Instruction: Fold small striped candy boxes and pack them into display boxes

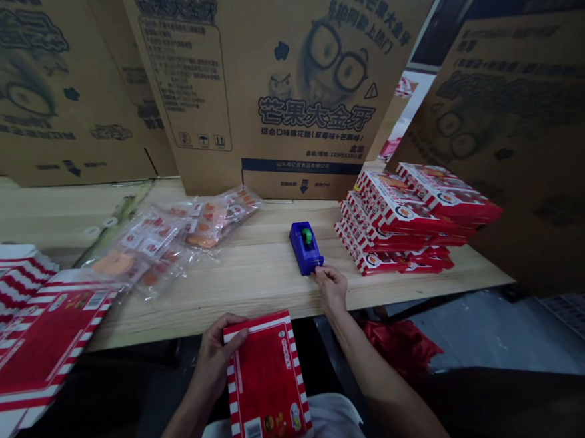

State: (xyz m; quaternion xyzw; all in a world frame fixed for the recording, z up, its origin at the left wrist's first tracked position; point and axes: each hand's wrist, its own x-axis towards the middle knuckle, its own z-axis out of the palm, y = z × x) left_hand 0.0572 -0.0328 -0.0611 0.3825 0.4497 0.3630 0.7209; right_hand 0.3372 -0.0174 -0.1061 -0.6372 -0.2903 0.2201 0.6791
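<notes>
The left hand [214, 351] grips the red-and-white striped carton [264, 381] at its upper left corner. The thumb lies flat on the printed red face, and the index finger runs along the top edge; the remaining fingers are hidden behind the panel. The carton extends below and to the right of these fingers, over the lap, with its barcode (lower left of the face) well apart from the thumb.

The right hand [333, 288] is at the front end of the blue tape dispenser [302, 251]. Its fingers are bent, with the thumb and index fingertips drawn close together at the cutter end. Whether a strip of tape is between them cannot be told. The dispenser body stands on the wooden table [257, 281], beyond and slightly left of these fingertips; the green tape core [307, 236] sits farther back in it. The carton is below and left of the right fingers, apart from them.

To the right of the right fingers is the pile of striped boxes [402, 218]. Beyond the left fingers lie clear packets [205, 225] with orange contents. Far left of the left fingers are stacked striped cartons [54, 329].
</notes>
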